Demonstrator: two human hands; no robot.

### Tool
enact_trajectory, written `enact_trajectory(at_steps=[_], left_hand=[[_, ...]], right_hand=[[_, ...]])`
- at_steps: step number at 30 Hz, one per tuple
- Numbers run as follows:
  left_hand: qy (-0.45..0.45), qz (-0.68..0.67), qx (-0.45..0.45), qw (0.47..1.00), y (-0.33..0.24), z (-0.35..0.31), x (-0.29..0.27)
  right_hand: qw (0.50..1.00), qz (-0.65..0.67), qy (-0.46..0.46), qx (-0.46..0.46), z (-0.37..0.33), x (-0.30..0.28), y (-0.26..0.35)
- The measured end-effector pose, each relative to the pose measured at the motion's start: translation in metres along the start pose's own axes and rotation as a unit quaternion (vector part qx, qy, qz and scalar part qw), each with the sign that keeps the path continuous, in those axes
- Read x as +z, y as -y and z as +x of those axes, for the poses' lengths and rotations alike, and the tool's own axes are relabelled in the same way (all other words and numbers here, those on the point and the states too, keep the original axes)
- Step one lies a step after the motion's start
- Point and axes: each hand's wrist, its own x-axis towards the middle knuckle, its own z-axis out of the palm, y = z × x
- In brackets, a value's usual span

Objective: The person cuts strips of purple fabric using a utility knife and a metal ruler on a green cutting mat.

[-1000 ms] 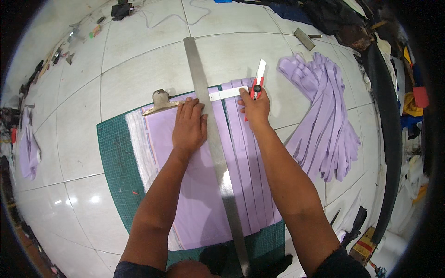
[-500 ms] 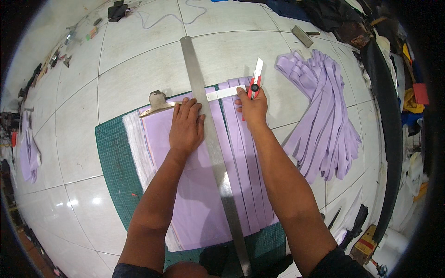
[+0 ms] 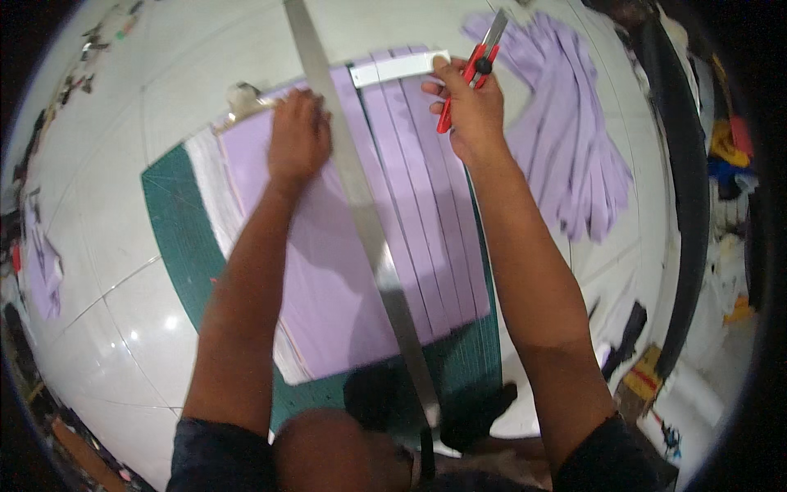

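Observation:
Lilac fabric, layered on a green cutting mat, is slit into long strips on its right side. A long metal ruler lies lengthwise across it. Flat on the fabric, my left hand rests just left of the ruler, fingers stretched out next to a metal clip. My right hand is closed round a red utility knife, its blade pointing up and away. Thumb and fingers of that same hand pinch the right end of a white flat strip, which lies across the fabric strips near the far edge.
A heap of lilac fabric strips lies on the tiled floor to the right. More lilac cloth is at the far left. A long black roll runs along the right side, near a yellow and red box.
The view has shifted, so the mat and fabric sit higher. The white strip's left end now lies right of the ruler with a gap. The knife has tilted rightward in my right hand.

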Motion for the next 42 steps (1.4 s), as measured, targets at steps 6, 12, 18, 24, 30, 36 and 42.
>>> enact_trajectory(at_steps=[6, 12, 18, 24, 30, 36, 42], left_hand=[[0.018, 0.020, 0.016, 0.999, 0.016, 0.005, -0.008], [-0.029, 0.011, 0.043, 0.999, -0.060, -0.036, -0.038], [0.237, -0.146, 0.055, 0.959, -0.166, -0.213, -0.097], [0.207, -0.110, 0.103, 0.967, -0.174, -0.249, -0.092], [0.209, -0.118, 0.108, 0.965, -0.173, -0.252, -0.089], [0.214, -0.126, 0.091, 0.964, -0.175, -0.249, -0.091], [0.216, -0.127, 0.089, 0.964, -0.174, -0.250, -0.090]], right_hand=[[0.990, -0.094, -0.033, 0.102, -0.158, -0.124, -0.013], [0.966, -0.061, -0.164, 0.190, -0.305, -0.217, -0.072], [0.967, -0.052, -0.146, 0.203, -0.339, -0.229, -0.103], [0.969, -0.074, -0.149, 0.181, -0.342, -0.217, -0.114], [0.965, -0.108, -0.149, 0.189, -0.339, -0.214, -0.112], [0.966, -0.111, -0.142, 0.185, -0.340, -0.219, -0.120], [0.966, -0.126, -0.147, 0.173, -0.339, -0.223, -0.125]])
